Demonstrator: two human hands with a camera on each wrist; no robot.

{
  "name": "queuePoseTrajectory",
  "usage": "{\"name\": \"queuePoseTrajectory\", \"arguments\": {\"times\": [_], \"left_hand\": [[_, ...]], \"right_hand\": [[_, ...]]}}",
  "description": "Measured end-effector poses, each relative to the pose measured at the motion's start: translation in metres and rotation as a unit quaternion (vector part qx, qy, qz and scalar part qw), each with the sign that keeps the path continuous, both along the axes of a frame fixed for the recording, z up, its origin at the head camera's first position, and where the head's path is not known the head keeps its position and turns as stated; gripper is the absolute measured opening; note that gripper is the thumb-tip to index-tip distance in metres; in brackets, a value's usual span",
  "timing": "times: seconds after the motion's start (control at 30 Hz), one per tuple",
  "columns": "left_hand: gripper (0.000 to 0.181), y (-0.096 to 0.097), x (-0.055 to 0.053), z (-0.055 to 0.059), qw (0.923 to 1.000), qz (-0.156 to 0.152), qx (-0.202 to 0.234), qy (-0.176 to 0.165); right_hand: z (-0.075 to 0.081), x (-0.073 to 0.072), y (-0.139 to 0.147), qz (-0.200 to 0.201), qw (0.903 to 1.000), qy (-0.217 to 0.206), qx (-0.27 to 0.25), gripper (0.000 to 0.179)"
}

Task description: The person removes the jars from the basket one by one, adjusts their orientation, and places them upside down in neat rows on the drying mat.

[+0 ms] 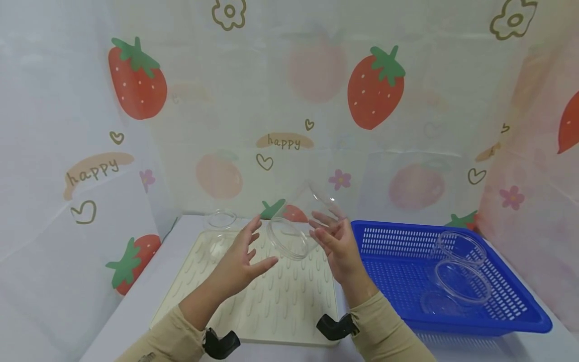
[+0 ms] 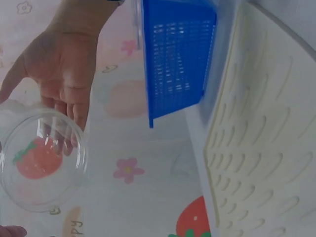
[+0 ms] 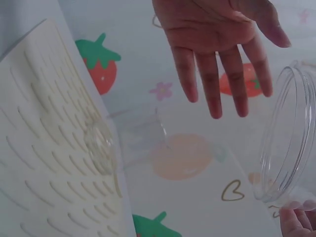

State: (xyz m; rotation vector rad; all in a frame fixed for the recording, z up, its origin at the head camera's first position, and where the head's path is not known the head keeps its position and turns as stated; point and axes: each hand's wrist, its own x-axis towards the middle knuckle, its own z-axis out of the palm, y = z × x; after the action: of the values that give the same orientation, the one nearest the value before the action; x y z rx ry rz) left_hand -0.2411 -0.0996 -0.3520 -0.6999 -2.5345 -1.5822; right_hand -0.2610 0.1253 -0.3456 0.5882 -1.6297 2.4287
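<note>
My right hand [image 1: 336, 246] holds a clear plastic jar [image 1: 288, 242] tilted above the pale mat, its round rim turned toward my left hand. In the left wrist view, the right hand's fingers show through the clear jar [image 2: 42, 160]. My left hand [image 1: 237, 261] is apart from the jar, thumb spread and fingers extended; the right wrist view shows its palm [image 3: 212, 29] with straight fingers. Another clear jar [image 1: 220, 221] stands at the far left part of the ridged mat [image 1: 271, 301].
A blue perforated basket [image 1: 389, 234] stands right of the mat, with several clear jars [image 1: 462, 281] inside at its right side. A fabric backdrop printed with strawberries [image 1: 375, 90] rises behind the white table [image 1: 122, 311] and at both sides.
</note>
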Motion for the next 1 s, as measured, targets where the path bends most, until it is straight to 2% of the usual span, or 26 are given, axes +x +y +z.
{"name": "queuePoseTrajectory", "arguments": {"times": [0.1,0.2,0.47,0.6,0.77,1.0], "left_hand": [[0.090,-0.007,0.001,-0.003,0.9971,0.022,-0.065,0.033],[0.090,-0.014,0.001,-0.008,0.9894,0.035,-0.129,0.058],[0.088,-0.033,0.001,-0.032,0.9716,0.046,-0.226,0.052],[0.088,-0.040,0.004,-0.045,0.9578,0.065,-0.275,0.055],[0.087,-0.048,0.010,-0.063,0.9400,0.079,-0.329,0.042],[0.085,-0.063,0.017,-0.088,0.9034,0.104,-0.414,0.039]], "right_hand": [[0.000,-0.001,0.001,-0.004,1.0000,0.005,0.003,0.071],[0.000,-0.001,0.001,-0.009,0.9999,0.009,0.002,0.073],[-0.001,-0.002,0.001,-0.016,0.9998,-0.007,-0.007,0.079],[-0.002,-0.002,0.002,-0.021,0.9997,-0.009,0.002,0.078],[-0.003,-0.002,0.002,-0.023,0.9997,-0.011,0.005,0.076],[-0.005,-0.003,0.001,-0.029,0.9993,-0.013,0.019,0.076]]}}
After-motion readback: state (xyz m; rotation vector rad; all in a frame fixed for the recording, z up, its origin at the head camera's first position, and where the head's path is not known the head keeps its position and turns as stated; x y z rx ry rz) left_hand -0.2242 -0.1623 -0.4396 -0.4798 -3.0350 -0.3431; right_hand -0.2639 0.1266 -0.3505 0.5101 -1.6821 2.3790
